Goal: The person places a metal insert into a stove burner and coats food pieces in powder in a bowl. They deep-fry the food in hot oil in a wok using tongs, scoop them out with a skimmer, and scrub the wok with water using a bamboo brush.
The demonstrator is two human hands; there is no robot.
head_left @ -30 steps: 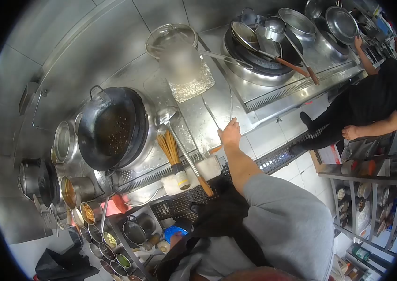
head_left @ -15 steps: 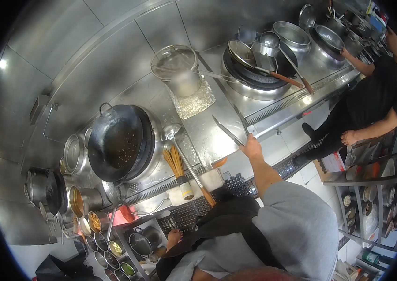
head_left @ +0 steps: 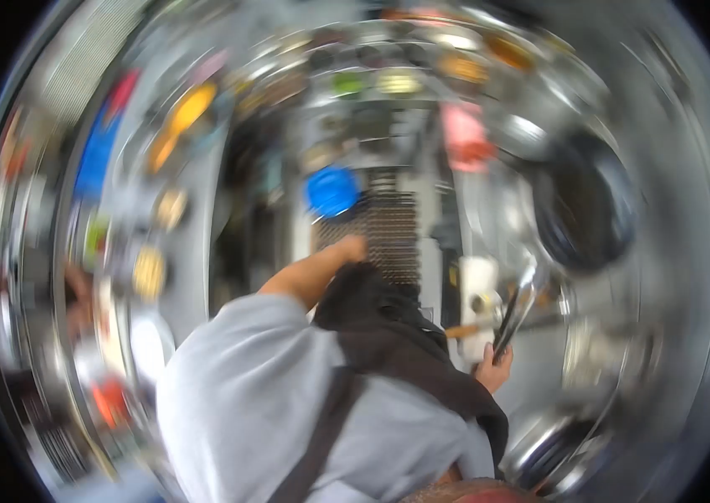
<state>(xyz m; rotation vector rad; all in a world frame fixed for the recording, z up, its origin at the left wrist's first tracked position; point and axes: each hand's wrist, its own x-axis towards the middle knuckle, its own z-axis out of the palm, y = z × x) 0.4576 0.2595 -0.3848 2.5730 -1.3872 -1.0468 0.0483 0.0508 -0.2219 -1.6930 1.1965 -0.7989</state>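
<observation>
Though the view has swung, tongs (head_left: 514, 320) still in right hand (head_left: 495, 370), blurred

Room seems open above the floor mat (head_left: 393, 230), beside the obstructing blue bowl (head_left: 332, 191).

Blurred dark wok (head_left: 585, 201), pink-and-red item (head_left: 467, 138), small food containers (head_left: 399, 81) in a curved row, perforated floor mat (head_left: 393, 235)

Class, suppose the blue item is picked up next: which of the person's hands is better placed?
Probably the left hand: it appears close to the blue item, while the right hand is farther off and holds tongs.
</observation>
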